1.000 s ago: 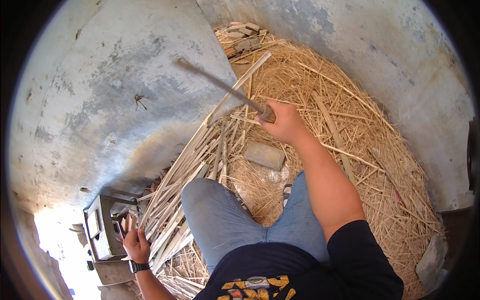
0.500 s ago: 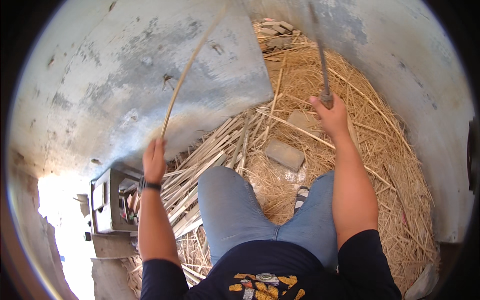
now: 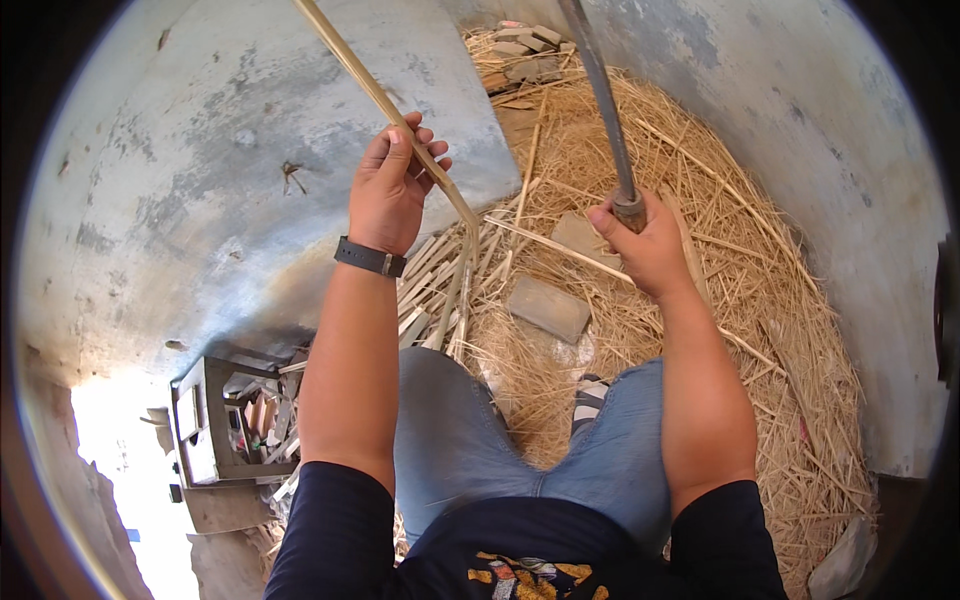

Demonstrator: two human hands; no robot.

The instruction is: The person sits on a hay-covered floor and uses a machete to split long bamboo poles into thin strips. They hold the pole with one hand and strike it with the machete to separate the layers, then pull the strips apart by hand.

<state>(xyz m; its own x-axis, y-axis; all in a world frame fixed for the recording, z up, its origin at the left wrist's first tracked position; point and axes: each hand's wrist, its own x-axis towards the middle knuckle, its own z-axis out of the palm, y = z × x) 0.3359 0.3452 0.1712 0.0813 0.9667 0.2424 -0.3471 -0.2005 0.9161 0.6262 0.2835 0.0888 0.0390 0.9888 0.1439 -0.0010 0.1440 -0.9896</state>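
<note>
My left hand [image 3: 388, 190], with a dark band on its wrist, is closed on a long pale bamboo strip [image 3: 350, 62]. The thumb lies along the strip and the fingers curl at its far side. The strip slants from beyond the top edge down to the right, its lower end near the stick pile. My right hand [image 3: 648, 250] grips the short handle of a long dark-bladed knife [image 3: 606, 105]. That blade points up and away, its tip beyond the top edge. Strip and blade stand apart.
Split sticks [image 3: 425, 265] lie in a pile left of centre. Straw-like shavings [image 3: 740, 230] cover the floor, with a grey brick [image 3: 550, 308] between my knees. A wooden box frame [image 3: 205, 425] stands at left. Walls [image 3: 240, 150] curve around, and more bricks [image 3: 525, 45] lie at the back.
My left hand has risen and moved right, and its grip now sits partway along the strip. The knife has shifted slightly left and appears nearer.
</note>
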